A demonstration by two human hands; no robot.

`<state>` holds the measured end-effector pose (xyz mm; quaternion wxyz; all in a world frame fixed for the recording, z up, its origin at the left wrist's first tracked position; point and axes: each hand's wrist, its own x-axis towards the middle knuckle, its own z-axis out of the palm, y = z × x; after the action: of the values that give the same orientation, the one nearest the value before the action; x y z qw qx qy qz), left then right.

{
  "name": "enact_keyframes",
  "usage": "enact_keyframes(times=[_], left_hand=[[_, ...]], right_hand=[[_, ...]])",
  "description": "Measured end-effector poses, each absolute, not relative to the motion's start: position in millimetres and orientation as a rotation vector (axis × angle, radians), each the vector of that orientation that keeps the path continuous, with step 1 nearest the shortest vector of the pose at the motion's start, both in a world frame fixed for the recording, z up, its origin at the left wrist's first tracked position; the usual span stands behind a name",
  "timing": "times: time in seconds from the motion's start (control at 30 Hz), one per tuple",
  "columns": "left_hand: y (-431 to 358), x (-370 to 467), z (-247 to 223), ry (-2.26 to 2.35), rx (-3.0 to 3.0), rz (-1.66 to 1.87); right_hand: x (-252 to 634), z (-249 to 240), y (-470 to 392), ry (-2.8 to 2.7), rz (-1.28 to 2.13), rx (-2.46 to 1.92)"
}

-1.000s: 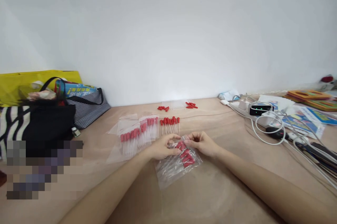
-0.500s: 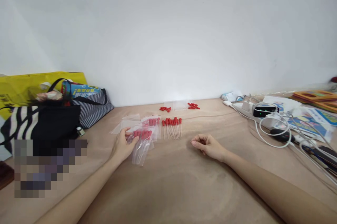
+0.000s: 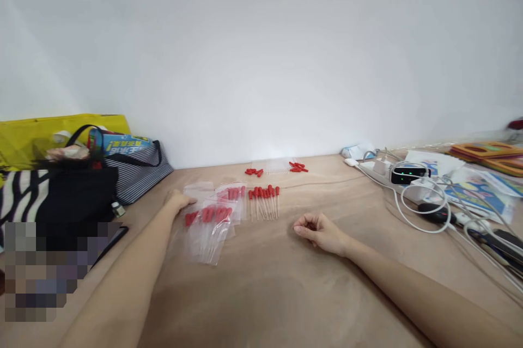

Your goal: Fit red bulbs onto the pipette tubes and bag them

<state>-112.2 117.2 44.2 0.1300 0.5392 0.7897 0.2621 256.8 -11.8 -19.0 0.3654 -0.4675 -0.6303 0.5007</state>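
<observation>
Clear plastic bags (image 3: 210, 233) holding several red-capped droppers lie overlapped on the table (image 3: 261, 293), left of centre. My left hand (image 3: 176, 202) is at their upper left edge, its fingers reaching toward a clear bag; whether it grips the plastic is unclear. Beside the bags, to the right, several loose red-topped droppers (image 3: 265, 201) lie in a row. My right hand (image 3: 316, 231) rests on the table to the right of these, fingers curled in, with no object visible in it. Farther back are red rubber caps (image 3: 254, 172), more red caps (image 3: 298, 166) and clear tubes (image 3: 278, 166) between them.
On the left stand a striped bag (image 3: 141, 174), a black bag (image 3: 77, 195), a yellow bag (image 3: 24, 141) and a small bottle (image 3: 118, 209). On the right lie white cables (image 3: 402, 212), a black device (image 3: 411, 175) and printed sheets (image 3: 478, 195). A white wall rises behind.
My left hand has moved left and back, off the red-capped droppers in the bags. More red caps now show at the left of the bags. My right hand stays curled in place.
</observation>
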Motion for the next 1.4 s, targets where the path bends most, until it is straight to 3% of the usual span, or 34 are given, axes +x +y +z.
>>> enact_keyframes(times=[0.13, 0.27, 0.37, 0.5, 0.57, 0.77, 1.0, 1.4], left_hand=[[108, -104, 65, 2.225, 1.570, 1.044], [83, -80, 84, 1.873, 1.672, 1.221], [49, -53, 80, 1.550, 1.725, 1.025], [2, -21, 59, 1.009, 1.722, 0.404], [-12, -11, 48, 0.998, 1.933, 0.263], [-39, 3, 22, 1.270, 2.611, 0.499], [-65, 5, 15, 1.016, 2.642, 0.094], [-36, 17, 12, 0.902, 2.615, 0.241]], right_hand=[[255, -24, -8, -1.597, 1.208, -1.199], [251, -34, 9, -1.579, 0.877, -1.275], [247, -39, 31, -1.567, 0.633, -1.379], [242, -38, 61, -1.567, 0.527, -1.427], [240, -36, 72, -1.567, 0.482, -1.448], [237, -33, 97, -1.552, 0.396, -1.533], [221, -34, 125, -1.529, 0.400, -1.577], [226, -37, 121, -1.341, 0.581, -1.432]])
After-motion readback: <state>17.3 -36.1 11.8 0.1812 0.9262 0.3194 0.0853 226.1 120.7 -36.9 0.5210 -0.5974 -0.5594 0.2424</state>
